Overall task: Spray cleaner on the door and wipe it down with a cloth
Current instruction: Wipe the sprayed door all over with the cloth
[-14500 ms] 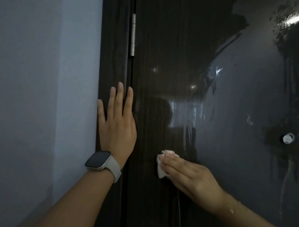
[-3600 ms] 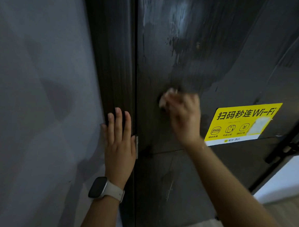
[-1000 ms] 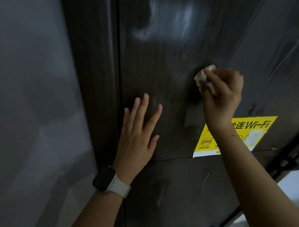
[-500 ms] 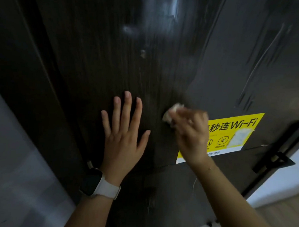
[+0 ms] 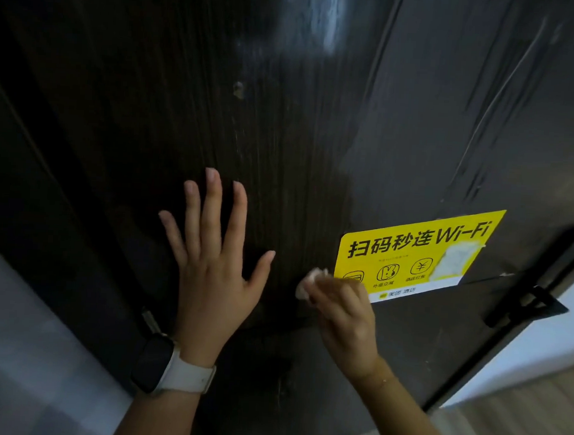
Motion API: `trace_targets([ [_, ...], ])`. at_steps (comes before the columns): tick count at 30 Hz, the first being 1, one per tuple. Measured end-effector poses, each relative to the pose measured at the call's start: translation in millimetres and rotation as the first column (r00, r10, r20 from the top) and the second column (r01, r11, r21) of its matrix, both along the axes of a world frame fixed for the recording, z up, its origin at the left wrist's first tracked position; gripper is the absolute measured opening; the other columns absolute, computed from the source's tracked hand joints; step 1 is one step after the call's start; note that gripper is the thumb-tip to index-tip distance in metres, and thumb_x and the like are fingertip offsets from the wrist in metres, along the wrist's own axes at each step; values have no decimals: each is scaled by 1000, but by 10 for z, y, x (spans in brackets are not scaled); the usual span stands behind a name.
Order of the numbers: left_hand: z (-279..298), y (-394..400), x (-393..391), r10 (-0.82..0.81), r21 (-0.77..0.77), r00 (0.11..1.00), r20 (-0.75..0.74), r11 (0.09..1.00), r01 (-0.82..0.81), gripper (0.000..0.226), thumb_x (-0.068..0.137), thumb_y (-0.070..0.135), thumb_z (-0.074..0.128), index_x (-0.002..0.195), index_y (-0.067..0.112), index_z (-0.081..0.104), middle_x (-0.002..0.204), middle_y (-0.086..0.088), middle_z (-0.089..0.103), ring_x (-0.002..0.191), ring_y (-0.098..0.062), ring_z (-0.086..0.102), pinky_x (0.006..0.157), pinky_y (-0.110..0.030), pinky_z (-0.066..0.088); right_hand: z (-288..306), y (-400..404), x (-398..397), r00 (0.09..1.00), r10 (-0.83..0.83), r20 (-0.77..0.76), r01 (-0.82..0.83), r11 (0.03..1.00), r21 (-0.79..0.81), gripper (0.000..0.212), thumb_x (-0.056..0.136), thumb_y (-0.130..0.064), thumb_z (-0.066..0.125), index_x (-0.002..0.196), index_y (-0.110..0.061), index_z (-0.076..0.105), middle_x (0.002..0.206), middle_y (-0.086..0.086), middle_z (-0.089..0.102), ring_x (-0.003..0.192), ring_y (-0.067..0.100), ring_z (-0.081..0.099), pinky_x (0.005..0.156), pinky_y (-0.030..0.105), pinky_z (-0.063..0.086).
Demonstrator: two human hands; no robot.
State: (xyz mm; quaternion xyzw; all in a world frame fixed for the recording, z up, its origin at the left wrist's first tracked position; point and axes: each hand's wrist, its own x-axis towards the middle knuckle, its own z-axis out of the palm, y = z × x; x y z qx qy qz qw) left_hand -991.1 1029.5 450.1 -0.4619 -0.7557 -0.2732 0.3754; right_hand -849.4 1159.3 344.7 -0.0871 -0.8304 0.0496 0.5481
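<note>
The dark wood-grain door (image 5: 283, 125) fills the view, with wet streaks and smears on its upper part. My left hand (image 5: 211, 266) lies flat on it with fingers spread; a watch with a white strap is on that wrist. To its right, my right hand (image 5: 344, 315) grips a small wadded white cloth (image 5: 309, 282) and presses it to the door at the lower left corner of a yellow Wi-Fi sticker (image 5: 415, 256). No spray bottle is in view.
A black door handle or latch (image 5: 532, 293) juts out at the right edge of the door. Grey wall (image 5: 26, 354) shows at lower left, and pale wall and wooden floor (image 5: 526, 421) at lower right.
Over the last second my right hand has carried the cloth down and left, from above the sticker to its lower left corner. My left hand has stayed flat on the door, further from the frame.
</note>
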Motion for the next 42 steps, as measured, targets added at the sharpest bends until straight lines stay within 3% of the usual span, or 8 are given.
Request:
trace_targets([
  [4, 83, 142, 210, -75, 29, 997, -11, 997, 76, 84, 87, 37, 65, 153, 11, 20, 162, -8, -3, 150, -26, -9, 119, -53, -8, 537, 253, 125, 894, -194, -404, 125, 974, -191, 31, 86, 8, 60, 113, -5, 66, 106, 11, 58, 93, 28, 57, 86, 30, 45],
  [10, 146, 550, 373, -10, -70, 997, -80, 998, 5, 98, 85, 56, 59, 156, 14, 6, 163, -8, -4, 150, -24, -14, 117, -53, -14, 745, 781, 294, 679, -424, -599, 122, 870, -478, 31, 84, 5, 67, 113, -7, 67, 101, -8, 52, 91, 34, 59, 85, 30, 49],
  [13, 98, 597, 371, 68, -67, 991, -113, 995, -76, 100, 86, 61, 55, 156, 16, 1, 163, -10, -7, 150, -26, -14, 117, -56, -12, 644, 553, 39, 738, -328, -590, 65, 905, -421, 35, 83, 8, 63, 115, -6, 68, 103, 6, 54, 93, 36, 58, 82, 44, 51],
  [20, 98, 608, 378, 72, -43, 989, -133, 996, -78, 102, 84, 59, 58, 156, 16, 1, 163, -13, -3, 149, -26, -14, 117, -58, -8, 585, 440, -13, 911, -73, -407, 13, 989, -147, 26, 89, 1, 62, 112, -10, 65, 109, 4, 53, 99, 32, 59, 89, 32, 48],
  [26, 110, 613, 392, 32, -24, 995, -90, 999, -34, 101, 82, 55, 61, 156, 16, 4, 163, -11, -5, 150, -26, -12, 117, -57, -10, 803, 1417, 766, 649, -502, -571, 180, 831, -526, 26, 86, 0, 66, 111, -2, 70, 101, -3, 54, 96, 10, 57, 87, 28, 47],
  [29, 145, 603, 460, -29, 33, 998, -48, 999, 31, 89, 84, 44, 65, 154, 13, 20, 161, -16, 5, 150, -28, -6, 117, -58, -8, 806, 1373, 646, 629, -493, -601, 199, 849, -489, 27, 87, 4, 64, 114, 1, 68, 106, -4, 52, 101, 19, 59, 87, 47, 52],
  [36, 325, 884, 737, -83, -20, 988, -129, 997, 81, 88, 86, 48, 63, 154, 13, 19, 162, -11, 3, 151, -25, -4, 120, -52, -5, 764, 727, 247, 947, -65, -316, 80, 996, 34, 29, 88, 6, 62, 114, -5, 66, 116, 4, 54, 101, 21, 51, 87, 28, 44],
  [42, 320, 1008, 698, 38, -72, 988, -151, 996, -49, 103, 82, 64, 55, 156, 15, 2, 163, -11, -5, 150, -25, -13, 118, -51, -12, 1136, 1422, 711, 727, -371, -577, 207, 921, -331, 29, 84, 10, 65, 111, -2, 70, 99, 9, 53, 88, 36, 59, 81, 36, 49],
])
